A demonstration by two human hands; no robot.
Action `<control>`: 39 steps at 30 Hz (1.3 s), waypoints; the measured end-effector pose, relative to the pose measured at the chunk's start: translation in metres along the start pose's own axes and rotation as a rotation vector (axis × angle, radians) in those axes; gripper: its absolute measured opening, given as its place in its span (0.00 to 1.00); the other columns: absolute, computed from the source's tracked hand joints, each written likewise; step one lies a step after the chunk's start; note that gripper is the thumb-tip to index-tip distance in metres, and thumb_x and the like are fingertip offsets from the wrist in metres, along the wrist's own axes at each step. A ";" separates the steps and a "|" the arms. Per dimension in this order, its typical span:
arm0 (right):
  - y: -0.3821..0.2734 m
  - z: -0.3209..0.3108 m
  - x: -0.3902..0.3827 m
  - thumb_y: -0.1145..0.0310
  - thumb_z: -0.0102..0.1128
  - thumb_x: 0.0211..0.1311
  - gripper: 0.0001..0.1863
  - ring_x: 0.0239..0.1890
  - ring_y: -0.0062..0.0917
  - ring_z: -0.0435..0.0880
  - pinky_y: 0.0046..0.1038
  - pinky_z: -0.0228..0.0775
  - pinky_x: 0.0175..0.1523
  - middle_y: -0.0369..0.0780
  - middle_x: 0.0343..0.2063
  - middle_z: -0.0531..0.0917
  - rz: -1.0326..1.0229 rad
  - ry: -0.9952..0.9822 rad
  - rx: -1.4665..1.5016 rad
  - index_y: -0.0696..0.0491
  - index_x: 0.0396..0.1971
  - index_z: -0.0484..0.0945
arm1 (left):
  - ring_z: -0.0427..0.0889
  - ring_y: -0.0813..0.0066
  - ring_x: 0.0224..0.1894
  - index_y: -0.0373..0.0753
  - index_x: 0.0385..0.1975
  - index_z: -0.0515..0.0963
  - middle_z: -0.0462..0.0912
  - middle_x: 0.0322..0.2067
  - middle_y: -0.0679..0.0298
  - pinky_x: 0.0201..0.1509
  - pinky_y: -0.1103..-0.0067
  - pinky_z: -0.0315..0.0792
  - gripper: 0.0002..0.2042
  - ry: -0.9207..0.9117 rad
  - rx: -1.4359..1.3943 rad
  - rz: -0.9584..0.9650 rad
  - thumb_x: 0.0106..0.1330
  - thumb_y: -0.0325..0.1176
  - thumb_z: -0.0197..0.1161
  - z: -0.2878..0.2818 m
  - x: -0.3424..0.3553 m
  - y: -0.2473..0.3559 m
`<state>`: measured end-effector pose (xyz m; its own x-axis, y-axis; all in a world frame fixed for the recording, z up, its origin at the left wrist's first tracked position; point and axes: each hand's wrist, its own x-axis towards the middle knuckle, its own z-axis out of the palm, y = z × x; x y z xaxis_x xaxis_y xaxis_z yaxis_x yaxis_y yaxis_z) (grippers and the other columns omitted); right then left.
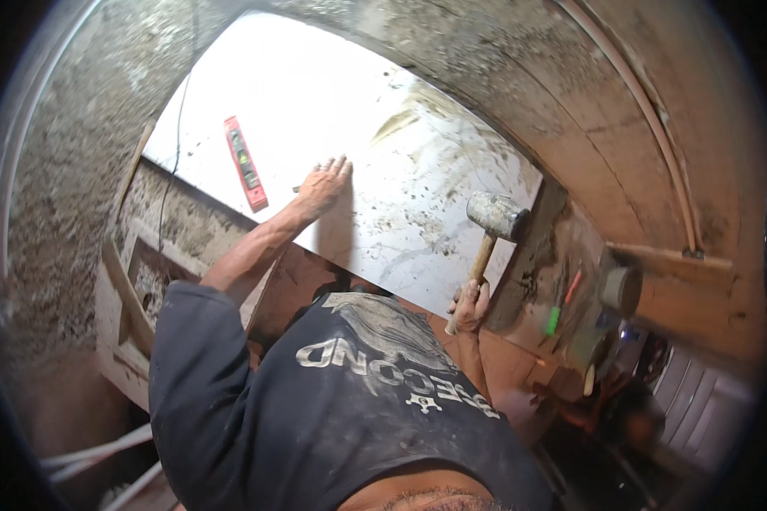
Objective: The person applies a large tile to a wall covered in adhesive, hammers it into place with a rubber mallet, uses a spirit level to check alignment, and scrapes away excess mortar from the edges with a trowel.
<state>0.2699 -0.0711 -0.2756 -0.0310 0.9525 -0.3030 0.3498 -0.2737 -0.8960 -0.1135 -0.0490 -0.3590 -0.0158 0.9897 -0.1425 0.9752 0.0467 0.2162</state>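
Observation:
My left hand (pixel 327 183) rests on a large white, mud-smeared tile (pixel 418 230) with its fingers extended. Just left of it a red spirit level (pixel 245 162) lies on the tile. A small object peeks out beside that hand, too hidden to name. My right hand (pixel 471 302) grips the wooden handle of a rubber mallet (pixel 496 215), whose dirty head is over the right part of the tile. A thin dark cord (pixel 179 145) crosses the tile's left end.
Rough walls (pixel 77 162) border the tile. Right of it are tools with red and green handles (pixel 562 302), a bucket (pixel 620 289) and a wooden ledge (pixel 673 254) with a pipe. A dirty frame (pixel 123 358) stands at lower left.

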 end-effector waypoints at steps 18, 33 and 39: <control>0.043 0.003 0.009 0.49 0.40 0.69 0.21 0.08 0.17 0.63 0.22 0.57 0.13 0.32 0.10 0.63 -0.001 0.149 0.061 0.54 0.35 0.65 | 0.63 0.43 0.61 0.21 0.57 0.60 0.58 0.61 0.37 0.65 0.63 0.59 0.24 -0.156 0.110 0.021 0.59 0.24 0.42 -0.004 0.019 0.002; 0.019 0.009 0.096 0.41 0.37 0.66 0.30 0.07 0.23 0.66 0.25 0.61 0.12 0.36 0.11 0.66 0.052 0.260 0.104 0.59 0.43 0.66 | 0.70 0.42 0.51 0.24 0.44 0.68 0.67 0.50 0.38 0.53 0.60 0.68 0.16 -0.157 -0.031 -0.021 0.58 0.28 0.49 -0.016 0.023 0.010; 0.046 0.009 0.145 0.43 0.37 0.67 0.27 0.09 0.27 0.71 0.30 0.63 0.13 0.40 0.13 0.69 -0.005 0.286 -0.007 0.57 0.40 0.66 | 0.68 0.41 0.53 0.23 0.46 0.67 0.63 0.53 0.38 0.55 0.60 0.67 0.16 -0.142 0.013 -0.028 0.60 0.26 0.45 -0.007 0.026 0.010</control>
<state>0.2727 0.0535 -0.3639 0.2322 0.9531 -0.1942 0.3566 -0.2692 -0.8946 -0.1058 -0.0222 -0.3541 -0.0123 0.9590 -0.2832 0.9777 0.0709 0.1976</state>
